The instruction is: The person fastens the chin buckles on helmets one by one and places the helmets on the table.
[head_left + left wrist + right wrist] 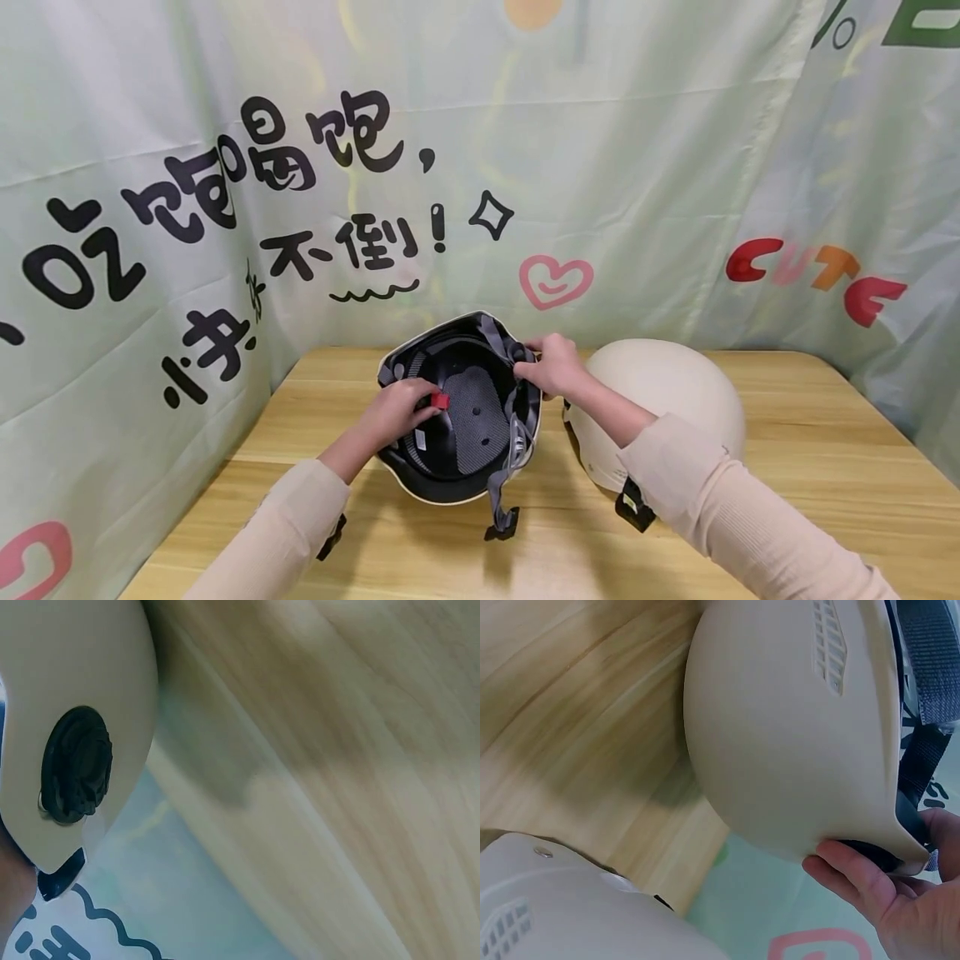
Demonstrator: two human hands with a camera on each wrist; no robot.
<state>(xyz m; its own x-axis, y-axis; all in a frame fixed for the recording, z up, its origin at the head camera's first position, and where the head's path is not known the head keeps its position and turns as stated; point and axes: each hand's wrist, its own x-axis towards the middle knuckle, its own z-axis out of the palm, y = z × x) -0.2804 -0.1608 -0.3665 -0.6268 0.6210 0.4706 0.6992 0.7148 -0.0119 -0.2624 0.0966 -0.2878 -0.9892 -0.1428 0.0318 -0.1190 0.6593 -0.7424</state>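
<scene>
A cream helmet [476, 429] lies upside down on the wooden table, its black padded inside facing up. My left hand [392, 410] reaches over its left side, thumb and fingers pinching a small red tab [441, 402] there. On the far right rim, my right hand [557, 367] grips the helmet; in the right wrist view its fingers [851, 874] curl round the shell's edge. A grey chin strap [497, 492] with a black buckle hangs over the front. The left wrist view shows the shell [97, 652] and a black round fitting [76, 765], not the left hand's fingertips.
A second cream helmet [667, 392] stands dome up to the right, partly behind my right forearm, with a black buckle [634, 507] by its lower edge. The wooden table [817, 467] ends at a printed cloth backdrop [637, 183] behind and at both sides.
</scene>
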